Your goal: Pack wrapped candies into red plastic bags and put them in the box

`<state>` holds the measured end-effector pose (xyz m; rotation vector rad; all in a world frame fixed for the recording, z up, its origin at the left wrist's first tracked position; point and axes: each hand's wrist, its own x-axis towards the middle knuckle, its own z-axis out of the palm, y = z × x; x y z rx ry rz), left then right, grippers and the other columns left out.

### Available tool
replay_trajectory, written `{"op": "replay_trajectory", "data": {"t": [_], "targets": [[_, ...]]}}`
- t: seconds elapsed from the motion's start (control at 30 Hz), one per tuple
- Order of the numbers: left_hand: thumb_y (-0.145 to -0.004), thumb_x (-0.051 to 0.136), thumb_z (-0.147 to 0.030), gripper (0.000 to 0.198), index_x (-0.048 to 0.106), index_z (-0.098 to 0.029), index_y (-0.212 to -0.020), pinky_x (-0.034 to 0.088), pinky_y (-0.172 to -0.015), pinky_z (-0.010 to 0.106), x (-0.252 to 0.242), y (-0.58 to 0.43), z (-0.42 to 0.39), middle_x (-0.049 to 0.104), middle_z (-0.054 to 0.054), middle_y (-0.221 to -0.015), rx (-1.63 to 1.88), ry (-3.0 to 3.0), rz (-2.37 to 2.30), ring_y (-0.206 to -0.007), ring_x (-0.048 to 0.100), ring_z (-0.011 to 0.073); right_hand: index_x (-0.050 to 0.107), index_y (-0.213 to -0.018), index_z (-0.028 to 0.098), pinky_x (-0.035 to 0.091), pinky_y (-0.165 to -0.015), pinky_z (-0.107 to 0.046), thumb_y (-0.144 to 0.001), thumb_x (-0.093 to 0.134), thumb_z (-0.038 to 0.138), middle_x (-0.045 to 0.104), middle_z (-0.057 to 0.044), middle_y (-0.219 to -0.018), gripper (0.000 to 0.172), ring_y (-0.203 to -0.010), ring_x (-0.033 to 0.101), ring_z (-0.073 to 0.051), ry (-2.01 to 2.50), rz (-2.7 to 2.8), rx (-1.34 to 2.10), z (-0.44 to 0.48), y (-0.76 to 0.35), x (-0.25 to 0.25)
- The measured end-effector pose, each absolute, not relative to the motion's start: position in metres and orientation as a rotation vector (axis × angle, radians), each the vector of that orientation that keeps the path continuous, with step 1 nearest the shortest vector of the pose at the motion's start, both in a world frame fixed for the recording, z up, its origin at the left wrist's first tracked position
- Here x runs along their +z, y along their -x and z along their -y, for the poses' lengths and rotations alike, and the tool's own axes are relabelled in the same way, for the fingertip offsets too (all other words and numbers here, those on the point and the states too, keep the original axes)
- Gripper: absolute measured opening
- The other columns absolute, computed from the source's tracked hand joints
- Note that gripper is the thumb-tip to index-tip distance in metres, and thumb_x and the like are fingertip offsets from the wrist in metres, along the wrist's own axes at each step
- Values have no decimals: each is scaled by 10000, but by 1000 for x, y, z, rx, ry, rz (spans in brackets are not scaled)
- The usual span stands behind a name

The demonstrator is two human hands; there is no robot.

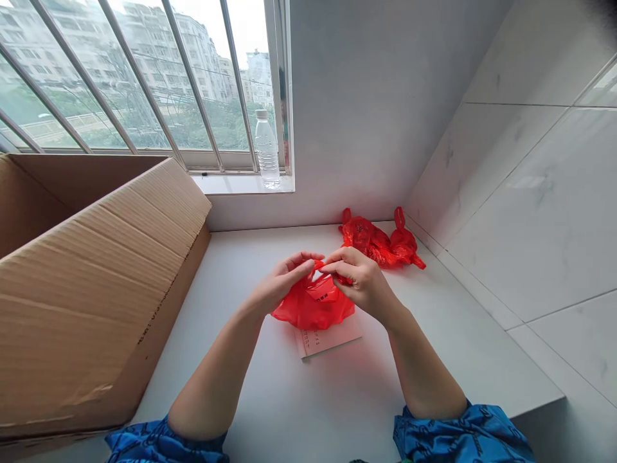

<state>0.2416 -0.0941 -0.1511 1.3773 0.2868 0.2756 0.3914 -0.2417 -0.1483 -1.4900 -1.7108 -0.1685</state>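
A red plastic bag sits on the white counter, partly over a flat white box with printed text. My left hand pinches the bag's top edge from the left, fingers closed on the plastic. My right hand pinches the same top from the right, fingertips almost touching the left ones. A second red plastic bag, crumpled with its handles sticking up, lies behind my right hand near the back wall.
A large open cardboard box fills the left side of the counter. A clear water bottle stands on the window sill by the barred window. Tiled wall rises on the right; the counter edge drops off at lower right.
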Motion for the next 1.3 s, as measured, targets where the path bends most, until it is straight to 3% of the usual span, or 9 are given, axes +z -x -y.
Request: {"op": "replay_trajectory", "data": {"t": [0.17, 0.37, 0.6, 0.83, 1.0, 1.1, 1.2, 1.27, 1.3], "targets": [[-845, 710, -436, 404, 664, -242, -1196, 487, -800, 291, -151, -240, 98, 704, 62, -1068, 321, -1747, -266, -959, 640, 217, 641, -1141, 251, 539, -712, -302, -901, 564, 88, 687, -35, -1031, 300, -862, 632, -165, 1494, 1641, -7, 246, -391, -144], [-886, 618, -503, 299, 764, -253, -959, 416, -650, 271, -158, -244, 97, 730, 21, -815, 568, -2063, -531, -717, 604, 183, 657, -956, 235, 532, -682, -292, -940, 578, 183, 706, -40, -1037, 96, -818, 636, -153, 1453, 1627, 90, 249, -390, -140], [-845, 710, -448, 472, 650, -249, -1268, 493, -876, 318, -147, -238, 98, 696, 75, -1170, 378, -1576, -316, -1027, 640, 237, 679, -910, 231, 519, -671, -278, -928, 582, 134, 708, -34, -1039, 139, -851, 643, -153, 1464, 1650, 43, 246, -389, -140], [-797, 772, -426, 405, 723, -238, -1153, 507, -754, 276, -159, -233, 74, 717, 63, -1012, 525, -1243, -426, -822, 648, 158, 732, -904, 268, 552, -746, -366, -935, 602, 182, 677, -53, -1220, 159, -935, 653, -201, 1546, 1714, -99, 269, -387, -143], [-681, 860, -379, 419, 760, -223, -1056, 486, -870, 248, -196, -221, 40, 722, 52, -1019, 786, -1235, -659, -926, 635, 144, 753, -946, 306, 592, -750, -377, -916, 654, 221, 753, -40, -997, 134, -913, 689, -210, 1498, 1624, 248, 315, -386, -181], [-695, 837, -445, 498, 729, -192, -1110, 480, -928, 293, -222, -208, 37, 718, 72, -1023, 768, -1336, -732, -965, 636, 177, 765, -979, 307, 611, -791, -369, -900, 688, 285, 761, -45, -987, 113, -909, 717, -206, 1502, 1469, 540, 339, -389, -205], [-814, 710, -537, 725, 487, -222, -1428, 455, -997, 361, -234, -188, 39, 674, 98, -1178, 730, -1569, -773, -1076, 623, 216, 662, -1248, 323, 611, -868, -390, -919, 655, 372, 694, -75, -1240, 333, -1036, 703, -218, 1509, 1327, 728, 352, -398, -219], [-879, 597, -589, 752, 358, -253, -1507, 430, -1033, 407, -232, -173, 40, 576, 124, -1359, 669, -1749, -843, -1200, 571, 254, 490, -1429, 352, 598, -911, -425, -942, 604, 411, 563, -91, -1428, 504, -1158, 654, -236, 1670, 1247, 645, 354, -405, -226], [-899, 544, -610, 711, 377, -264, -1497, 422, -1039, 426, -230, -167, 41, 514, 128, -1432, 611, -1853, -877, -1256, 533, 276, 420, -1475, 361, 585, -935, -448, -941, 597, 421, 496, -94, -1491, 567, -1229, 610, -252, 1780, 1237, 544, 351, -407, -229]]}}
